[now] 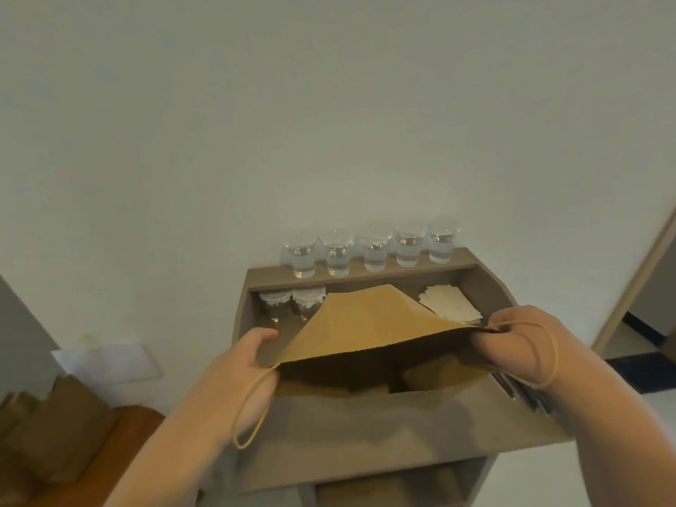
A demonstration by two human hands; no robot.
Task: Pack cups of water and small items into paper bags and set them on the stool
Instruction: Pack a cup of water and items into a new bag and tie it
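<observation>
Bag pulled open between both grips, left and right, each pinching a mouth edge. Mouth lying left to right, cups straight beyond; right grip slightly nearer.

Paper bag hides covered cups partly.

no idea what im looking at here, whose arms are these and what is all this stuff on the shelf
There is one picture, taken by a camera worn on a person's head, looking down at their own arms. The left hand and right hand pull open a brown paper bag over a small brown desk. Five clear cups of water stand in a row on its top ledge. Below are two covered cups and a stack of white napkins. More bags sit on a stool at the lower left.
</observation>
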